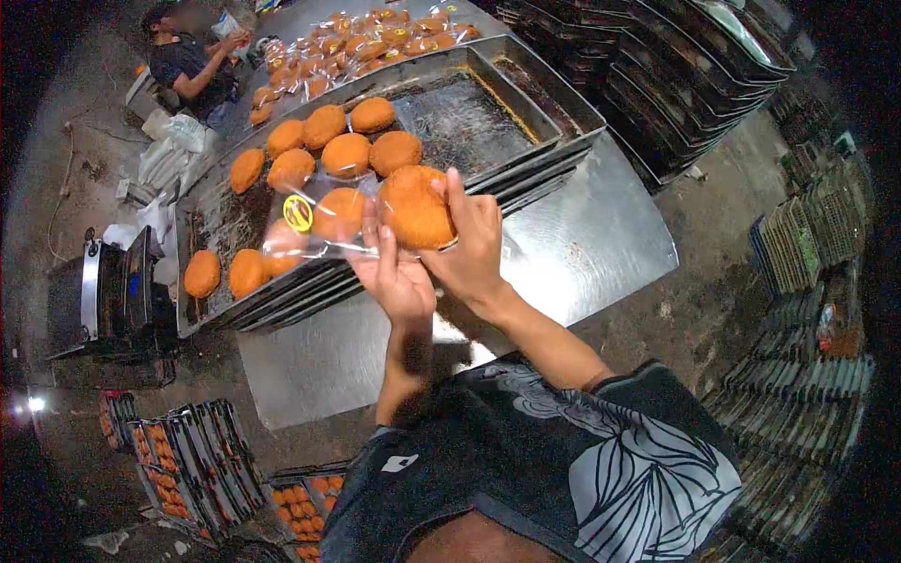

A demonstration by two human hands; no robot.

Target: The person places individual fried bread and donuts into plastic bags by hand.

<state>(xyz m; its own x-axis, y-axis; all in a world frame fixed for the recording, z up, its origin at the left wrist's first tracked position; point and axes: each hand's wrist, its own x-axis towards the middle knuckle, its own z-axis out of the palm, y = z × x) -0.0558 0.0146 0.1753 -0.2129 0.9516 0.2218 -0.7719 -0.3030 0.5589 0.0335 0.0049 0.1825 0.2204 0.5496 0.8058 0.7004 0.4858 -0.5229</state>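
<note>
My right hand (474, 235) grips a round orange-brown bun (413, 206), with the thumb on its upper right side. Just left of it, my left hand (396, 279) has its fingers closed on the edge of a clear plastic bag (326, 180) bearing a yellow round label (297, 213). The bun is at the bag's right end; whether its edge is inside cannot be made out. Under and behind the bag lies a dark metal tray (211, 218) with several loose buns (345, 155) on it.
Many bagged buns (361, 45) cover the table behind the tray. A co-worker (188, 70) sits at the upper left. Stacked black trays (657, 84) stand at the upper right. The tray rests on a shiny metal tabletop (601, 235). More racks (197, 460) of buns are at the lower left.
</note>
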